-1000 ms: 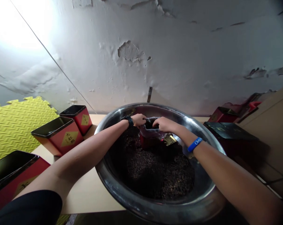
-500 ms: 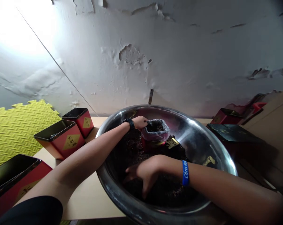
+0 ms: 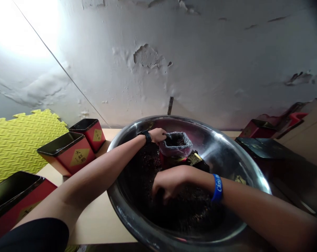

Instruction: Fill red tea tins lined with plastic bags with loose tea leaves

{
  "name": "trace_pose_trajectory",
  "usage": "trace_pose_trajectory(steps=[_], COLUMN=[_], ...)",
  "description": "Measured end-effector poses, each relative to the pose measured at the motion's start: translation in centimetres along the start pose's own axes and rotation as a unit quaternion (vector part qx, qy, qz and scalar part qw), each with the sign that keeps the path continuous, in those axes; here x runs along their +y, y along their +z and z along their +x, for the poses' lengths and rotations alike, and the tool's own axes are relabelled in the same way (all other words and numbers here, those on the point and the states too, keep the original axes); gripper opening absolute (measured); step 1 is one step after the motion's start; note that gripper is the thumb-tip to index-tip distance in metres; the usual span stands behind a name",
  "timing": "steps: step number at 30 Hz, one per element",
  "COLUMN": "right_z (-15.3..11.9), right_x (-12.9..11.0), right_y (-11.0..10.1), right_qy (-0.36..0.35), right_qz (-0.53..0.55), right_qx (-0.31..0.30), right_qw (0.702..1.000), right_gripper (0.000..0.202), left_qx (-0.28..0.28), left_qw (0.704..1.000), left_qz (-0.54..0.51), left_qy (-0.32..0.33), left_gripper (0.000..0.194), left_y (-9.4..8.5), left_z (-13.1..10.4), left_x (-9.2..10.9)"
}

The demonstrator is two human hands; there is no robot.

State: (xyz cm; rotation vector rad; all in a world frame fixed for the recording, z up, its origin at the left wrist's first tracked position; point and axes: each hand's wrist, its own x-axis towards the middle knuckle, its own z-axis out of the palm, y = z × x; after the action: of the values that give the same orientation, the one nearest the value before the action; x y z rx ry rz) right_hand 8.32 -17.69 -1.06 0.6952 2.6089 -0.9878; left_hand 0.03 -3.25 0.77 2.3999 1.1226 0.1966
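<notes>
A wide steel basin [image 3: 226, 147] holds dark loose leaves [image 3: 184, 213]. Inside it stands a red tin lined with a clear plastic bag [image 3: 178, 151], with dark leaves in it. My left hand [image 3: 158, 135] is closed on the bag's rim at the tin's left corner. Nearer to me, my right hand [image 3: 170, 183] is in the leaves with its fingers curled down; the fingertips and whatever they hold are hidden. Just right of the tin lies a black piece with a gold label [image 3: 195, 159].
Three open red tins stand on the left: back [image 3: 90, 134], middle [image 3: 69, 154] and front [image 3: 19, 199]. Behind them is a yellow foam mat [image 3: 24, 143]. A dark box [image 3: 263, 148] and another red tin [image 3: 258, 128] are at the right. A peeling wall rises behind.
My right hand has gone from spread fingers to curled ones and sits slightly farther right. My left hand keeps its place at the bag's rim. The view has shifted slightly.
</notes>
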Motion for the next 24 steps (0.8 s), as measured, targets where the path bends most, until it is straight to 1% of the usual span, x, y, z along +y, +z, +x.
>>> trace_pose_trajectory(steps=[1, 2, 3, 4, 6, 7, 8, 10, 11, 12, 13, 14, 15, 16, 18, 19, 20, 21, 22, 23, 24], right_z=[-0.7, -1.6, -2.4, -3.3, -4.8, -5.5, -6.0, -6.5, -6.6, -6.7, -6.6, -6.6, -6.6, -6.6, -6.6, -6.4, -6.2, -5.7, -5.1, -4.3, -3.4], right_x=[-0.4, -0.8, -1.0, -1.1, -0.8, -0.3, 0.3, 2.0, 2.9, 3.8, 4.5, 5.1, 5.3, 5.3, 4.5, 3.8, 3.0, 2.3, 1.6, 1.1, 0.8], right_y=[-1.0, -1.9, -2.8, -3.7, -5.3, -5.9, -6.4, -7.2, -7.4, -7.5, -7.6, -7.6, -7.5, -7.5, -7.2, -7.0, -6.7, -6.2, -5.5, -4.7, -3.7], right_qy=[-0.016, -0.03, -0.038, -0.034, -0.008, 0.007, 0.02, 0.045, 0.058, 0.073, 0.09, 0.104, 0.114, 0.12, 0.12, 0.111, 0.097, 0.076, 0.053, 0.034, 0.024], right_qz=[-0.009, -0.015, -0.016, -0.013, -0.008, -0.007, -0.012, -0.037, -0.053, -0.071, -0.089, -0.106, -0.12, -0.13, -0.129, -0.116, -0.098, -0.077, -0.058, -0.043, -0.035], right_qx=[0.001, 0.018, 0.054, 0.106, 0.211, 0.272, 0.342, 0.476, 0.514, 0.528, 0.52, 0.502, 0.487, 0.488, 0.53, 0.544, 0.533, 0.489, 0.413, 0.312, 0.2], right_qw=[1.0, 0.999, 0.998, 0.994, 0.977, 0.962, 0.939, 0.878, 0.854, 0.843, 0.845, 0.852, 0.857, 0.855, 0.829, 0.824, 0.835, 0.865, 0.907, 0.949, 0.979], right_gripper=[0.035, 0.033, 0.03, 0.026, 0.021, 0.021, 0.021, 0.022, 0.023, 0.025, 0.027, 0.028, 0.028, 0.027, 0.025, 0.026, 0.027, 0.028, 0.029, 0.031, 0.037], left_qx=[0.0, 0.0, 0.001, 0.002, 0.001, 0.0, -0.002, -0.011, -0.016, -0.02, -0.021, -0.021, -0.019, -0.017, -0.015, -0.012, -0.007, 0.001, 0.006, 0.01, 0.011], left_qw=[1.0, 1.0, 1.0, 1.0, 1.0, 1.0, 1.0, 1.0, 1.0, 1.0, 1.0, 1.0, 1.0, 1.0, 0.999, 0.999, 0.999, 0.999, 0.999, 1.0, 1.0], left_qz=[-0.003, -0.005, -0.007, -0.007, -0.005, -0.002, 0.0, -0.004, -0.008, -0.013, -0.014, -0.013, -0.008, -0.005, -0.003, -0.001, 0.003, 0.008, 0.011, 0.012, 0.008], left_qy=[0.0, 0.001, 0.001, 0.002, 0.014, 0.02, 0.024, 0.021, 0.015, 0.011, 0.013, 0.015, 0.019, 0.025, 0.029, 0.031, 0.034, 0.034, 0.03, 0.024, 0.017], left_gripper=[0.028, 0.028, 0.029, 0.028, 0.026, 0.025, 0.024, 0.023, 0.023, 0.023, 0.023, 0.023, 0.023, 0.024, 0.025, 0.025, 0.025, 0.025, 0.026, 0.027, 0.028], left_y=[0.0, -0.1, -0.1, -0.2, -0.2, -0.3, -0.2, -0.1, -0.1, 0.0, 0.0, 0.0, 0.0, 0.0, -0.2, -0.2, -0.3, -0.3, -0.3, -0.3, -0.2], left_z=[-0.1, -0.2, -0.2, -0.3, -0.4, -0.3, -0.3, 0.0, 0.1, 0.1, 0.1, 0.1, 0.1, -0.1, -0.3, -0.4, -0.5, -0.5, -0.5, -0.4, -0.4], left_x=[0.1, 0.1, 0.2, 0.3, 0.3, 0.3, 0.3, 0.1, 0.0, -0.1, -0.2, -0.2, -0.2, -0.2, 0.0, 0.0, 0.1, 0.2, 0.3, 0.3, 0.3])
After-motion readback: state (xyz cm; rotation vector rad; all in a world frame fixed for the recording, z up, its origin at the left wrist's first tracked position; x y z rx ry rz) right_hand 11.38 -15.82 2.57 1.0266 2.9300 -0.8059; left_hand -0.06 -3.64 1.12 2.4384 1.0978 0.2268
